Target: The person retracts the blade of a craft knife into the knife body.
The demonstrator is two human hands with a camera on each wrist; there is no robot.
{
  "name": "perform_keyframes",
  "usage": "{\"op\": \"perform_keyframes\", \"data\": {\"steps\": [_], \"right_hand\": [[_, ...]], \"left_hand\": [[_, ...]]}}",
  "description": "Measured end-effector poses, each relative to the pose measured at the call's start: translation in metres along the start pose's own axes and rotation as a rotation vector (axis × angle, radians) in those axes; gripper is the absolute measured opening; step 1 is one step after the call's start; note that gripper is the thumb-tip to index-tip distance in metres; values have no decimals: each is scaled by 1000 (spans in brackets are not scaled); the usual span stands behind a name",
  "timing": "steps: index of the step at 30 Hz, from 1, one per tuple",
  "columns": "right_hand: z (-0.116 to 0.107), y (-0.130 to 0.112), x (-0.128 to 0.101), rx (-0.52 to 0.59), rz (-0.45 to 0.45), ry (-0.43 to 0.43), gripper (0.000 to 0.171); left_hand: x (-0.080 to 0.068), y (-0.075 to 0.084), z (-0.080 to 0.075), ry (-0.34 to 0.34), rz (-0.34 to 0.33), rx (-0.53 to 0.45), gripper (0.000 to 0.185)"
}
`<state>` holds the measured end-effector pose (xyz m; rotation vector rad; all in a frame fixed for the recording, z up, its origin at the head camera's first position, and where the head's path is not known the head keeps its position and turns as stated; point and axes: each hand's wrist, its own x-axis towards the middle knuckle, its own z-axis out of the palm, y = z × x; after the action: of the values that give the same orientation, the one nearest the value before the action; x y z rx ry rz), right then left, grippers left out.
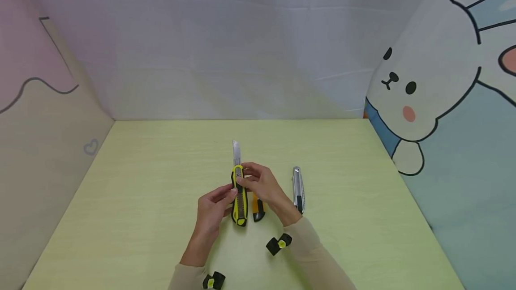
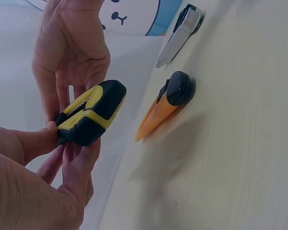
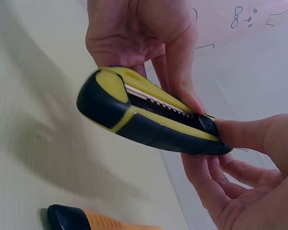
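Note:
Both hands hold a yellow and black utility knife (image 1: 239,207) above the table, its blade (image 1: 236,152) out and pointing away from me. My left hand (image 1: 212,211) pinches the body from the left side between thumb and fingers. From the right, my right hand (image 1: 262,186) grips the upper part; in the right wrist view its thumb (image 3: 245,133) lies on the black slider (image 3: 207,124). The knife's rounded butt end (image 2: 98,112) faces the left wrist camera. Partly hidden behind the right hand, an orange and black cutter (image 1: 258,211) lies on the table.
A silver cutter (image 1: 298,187) lies on the pale yellow table (image 1: 161,160), right of the orange one, near the right wrist. A white wall (image 1: 221,57) stands at the back, with printed panels at both sides, one showing a cartoon rabbit (image 1: 435,66).

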<state>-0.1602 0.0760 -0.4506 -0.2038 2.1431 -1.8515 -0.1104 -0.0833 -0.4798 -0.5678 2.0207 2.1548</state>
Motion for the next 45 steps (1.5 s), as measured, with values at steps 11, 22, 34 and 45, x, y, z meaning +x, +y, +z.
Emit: {"op": "perform_keyframes", "data": {"steps": [11, 22, 34, 45], "right_hand": [[-1, 0, 1, 19, -9, -34, 43], [-2, -1, 1, 11, -8, -41, 44], [-1, -1, 0, -13, 8, -35, 46], [1, 0, -1, 3, 2, 1, 48]], "left_hand": [[1, 1, 0, 16, -22, -15, 36], [2, 2, 0, 9, -28, -22, 36], [3, 3, 0, 14, -41, -30, 36], [4, 6, 0, 20, -37, -26, 38]]}}
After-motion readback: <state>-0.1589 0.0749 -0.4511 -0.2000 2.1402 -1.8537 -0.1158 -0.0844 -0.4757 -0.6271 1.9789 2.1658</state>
